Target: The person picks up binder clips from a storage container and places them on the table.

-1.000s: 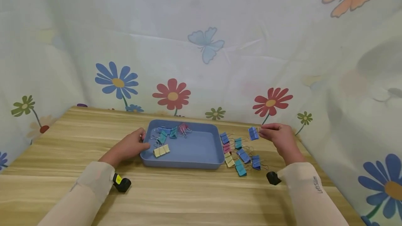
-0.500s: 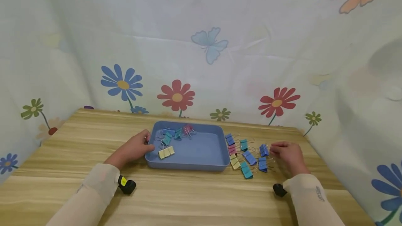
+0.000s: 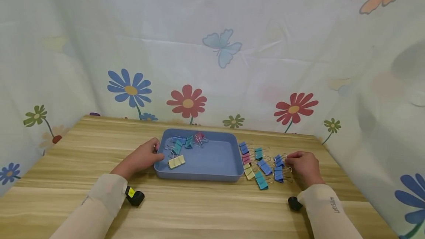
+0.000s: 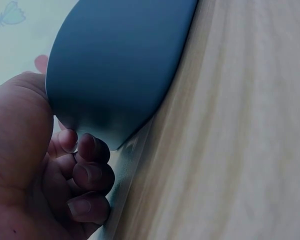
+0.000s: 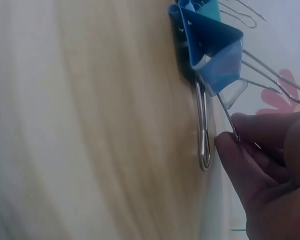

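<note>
My left hand (image 3: 141, 159) grips the left end of a blue tray (image 3: 212, 159), thumb over the rim. Its other fingers curl at the tray's outer wall, seen in the left wrist view. On the right, a blue binder clip (image 3: 278, 160) sits at the edge of a group of clips. My right hand (image 3: 304, 165) pinches one of its wire handles (image 5: 228, 116) between thumb and fingertips. Just in front of it lies another blue binder clip (image 3: 278, 175). Inside the tray's left half are several clips, among them a yellow binder clip (image 3: 176, 162) and a pink binder clip (image 3: 199, 137).
Between the tray and my right hand lie more binder clips, including a teal one (image 3: 261, 180), a yellow one (image 3: 249, 172) and a blue one (image 3: 265, 167). All rest on a wooden table (image 3: 206, 209). A flowered curtain (image 3: 159, 58) hangs behind it.
My right hand has lowered the blue binder clip from the air to beside the group on the table. My left hand keeps its grip on the tray. The head view has shifted slightly.
</note>
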### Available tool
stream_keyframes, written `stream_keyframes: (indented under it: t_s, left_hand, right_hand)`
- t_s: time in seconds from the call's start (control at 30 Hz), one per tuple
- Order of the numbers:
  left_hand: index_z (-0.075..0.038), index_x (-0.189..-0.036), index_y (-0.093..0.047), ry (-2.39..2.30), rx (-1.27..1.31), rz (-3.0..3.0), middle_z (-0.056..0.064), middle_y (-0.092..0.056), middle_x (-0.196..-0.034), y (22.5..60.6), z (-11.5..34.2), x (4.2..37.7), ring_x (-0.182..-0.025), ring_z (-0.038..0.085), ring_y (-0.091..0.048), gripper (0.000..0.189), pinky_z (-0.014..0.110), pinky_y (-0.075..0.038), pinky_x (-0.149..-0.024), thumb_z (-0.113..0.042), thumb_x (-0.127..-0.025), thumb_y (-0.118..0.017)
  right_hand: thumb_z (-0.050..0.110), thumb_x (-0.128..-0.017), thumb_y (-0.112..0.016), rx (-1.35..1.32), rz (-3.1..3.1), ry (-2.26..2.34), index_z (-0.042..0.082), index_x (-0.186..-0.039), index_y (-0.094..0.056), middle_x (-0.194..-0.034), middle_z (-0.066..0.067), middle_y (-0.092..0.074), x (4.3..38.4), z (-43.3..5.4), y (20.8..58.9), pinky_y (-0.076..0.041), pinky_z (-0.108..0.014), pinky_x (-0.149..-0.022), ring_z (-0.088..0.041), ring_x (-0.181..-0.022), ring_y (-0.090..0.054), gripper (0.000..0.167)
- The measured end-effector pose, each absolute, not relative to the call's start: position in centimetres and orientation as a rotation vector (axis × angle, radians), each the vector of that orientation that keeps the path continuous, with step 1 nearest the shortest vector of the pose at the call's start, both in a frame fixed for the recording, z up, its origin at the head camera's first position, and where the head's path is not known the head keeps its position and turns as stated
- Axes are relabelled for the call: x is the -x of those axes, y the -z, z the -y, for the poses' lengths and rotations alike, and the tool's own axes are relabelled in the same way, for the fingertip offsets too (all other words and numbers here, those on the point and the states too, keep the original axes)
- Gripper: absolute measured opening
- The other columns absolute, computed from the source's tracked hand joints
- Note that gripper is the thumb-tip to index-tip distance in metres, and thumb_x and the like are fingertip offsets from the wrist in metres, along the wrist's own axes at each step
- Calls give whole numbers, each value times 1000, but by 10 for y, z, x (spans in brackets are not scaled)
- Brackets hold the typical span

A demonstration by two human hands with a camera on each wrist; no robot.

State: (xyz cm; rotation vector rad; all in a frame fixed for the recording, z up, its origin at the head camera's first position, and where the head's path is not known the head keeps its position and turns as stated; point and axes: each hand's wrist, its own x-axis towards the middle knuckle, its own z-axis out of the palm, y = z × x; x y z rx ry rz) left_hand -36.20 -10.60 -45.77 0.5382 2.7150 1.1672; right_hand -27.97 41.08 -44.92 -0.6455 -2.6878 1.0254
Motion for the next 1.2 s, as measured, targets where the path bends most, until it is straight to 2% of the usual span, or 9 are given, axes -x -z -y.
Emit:
stream_keyframes:
  t_s: [0.47, 0.67, 0.97, 1.2]
  left_hand:
    - [-3, -93, -42, -1170, -523, -2716, -1, -32, -65, 455, 107, 361, -62, 17, -41, 25, 30, -34, -60, -17, -83, -59]
    - [-3, -93, -41, -1179, -507, -2705, 1, -35, -68, 455, 106, 360, -66, 18, -44, 25, 30, -35, -60, -17, -82, -59]
    - [-4, -95, -42, -1167, -474, -2706, 3, -38, -72, 457, 104, 360, -70, 19, -47, 26, 30, -35, -60, -19, -83, -60]
    - [-4, -93, -42, -1171, -513, -2720, 1, -35, -69, 454, 105, 358, -68, 19, -45, 26, 31, -35, -60, -18, -84, -60]
  right_hand:
    - [10, -88, -64, 620, 2736, -839, -2, -93, -68, -84, -15, -69, 281, -404, 444, -46, -30, -59, -23, -73, -59, 13]
    - [10, -89, -62, 604, 2757, -807, -3, -91, -67, -81, -16, -69, 276, -402, 440, -47, -31, -59, -23, -72, -60, 14]
    - [14, -87, -62, 542, 2770, -718, -1, -89, -70, -79, -12, -70, 270, -408, 437, -46, -33, -62, -27, -78, -60, 17]
    - [16, -88, -62, 482, 2757, -690, 0, -91, -70, -81, -13, -69, 268, -406, 428, -43, -31, -57, -25, -74, -59, 18]
